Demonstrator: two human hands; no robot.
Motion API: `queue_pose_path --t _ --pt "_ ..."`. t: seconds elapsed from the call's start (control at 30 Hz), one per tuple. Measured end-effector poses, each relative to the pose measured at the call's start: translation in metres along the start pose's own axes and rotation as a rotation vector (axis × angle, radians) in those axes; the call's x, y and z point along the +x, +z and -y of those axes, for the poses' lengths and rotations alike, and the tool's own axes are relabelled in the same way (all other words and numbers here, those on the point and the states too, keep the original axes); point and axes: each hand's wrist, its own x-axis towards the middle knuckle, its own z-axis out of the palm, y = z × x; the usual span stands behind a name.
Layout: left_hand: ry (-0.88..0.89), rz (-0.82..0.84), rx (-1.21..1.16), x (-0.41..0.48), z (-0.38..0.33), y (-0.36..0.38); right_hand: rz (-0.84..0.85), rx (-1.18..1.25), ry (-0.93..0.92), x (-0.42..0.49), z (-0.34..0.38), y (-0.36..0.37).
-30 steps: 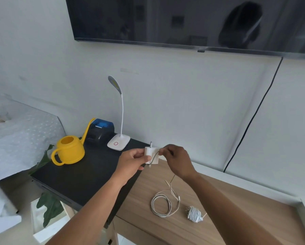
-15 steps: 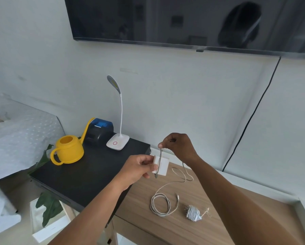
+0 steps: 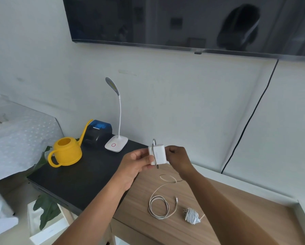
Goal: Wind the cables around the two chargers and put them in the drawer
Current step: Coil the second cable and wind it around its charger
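My left hand (image 3: 136,160) grips a white square charger (image 3: 158,155) in the air above the cabinet edge. One turn of white cable lies around the charger's body. My right hand (image 3: 179,157) pinches the cable at the charger's right side. The rest of the cable (image 3: 159,205) trails down to a loose coil on the wooden cabinet top (image 3: 236,209). A second charger (image 3: 191,215), with its cable wound tightly round it, lies right of the coil. No open drawer shows.
A black box top (image 3: 74,181) on the left carries a yellow watering can (image 3: 67,152), a small black and blue printer (image 3: 98,133) and a white desk lamp (image 3: 116,144). A television (image 3: 183,23) hangs on the wall above. A black wall cable (image 3: 250,121) runs down at the right.
My right hand came down from above the charger to its right side, drawing the cable around the body. The charger has risen a little in my left hand.
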Motion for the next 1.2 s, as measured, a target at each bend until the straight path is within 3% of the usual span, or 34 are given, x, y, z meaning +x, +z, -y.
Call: queue_pose_path --t 0.17,0.43,0.67,0.9,1.2 --pt "-0.011 -0.095 -0.040 0.007 -0.002 -0.003 -0.027 -0.103 -0.040 -0.015 -0.014 0.015" --pt "-0.012 -0.254 -0.011 0.019 -0.001 -0.011 0.007 -0.474 -0.209 -0.028 -0.020 0.028" --pt "0.004 -0.279 0.255 0.020 0.006 -0.018 0.049 -0.614 -0.273 -0.030 -0.008 0.023" --pt "-0.042 -0.145 0.368 0.011 0.012 -0.021 0.019 -0.554 -0.257 -0.017 0.012 0.008" --pt "-0.139 0.052 0.247 -0.010 0.016 -0.013 0.042 -0.326 -0.152 -0.004 0.020 -0.007"
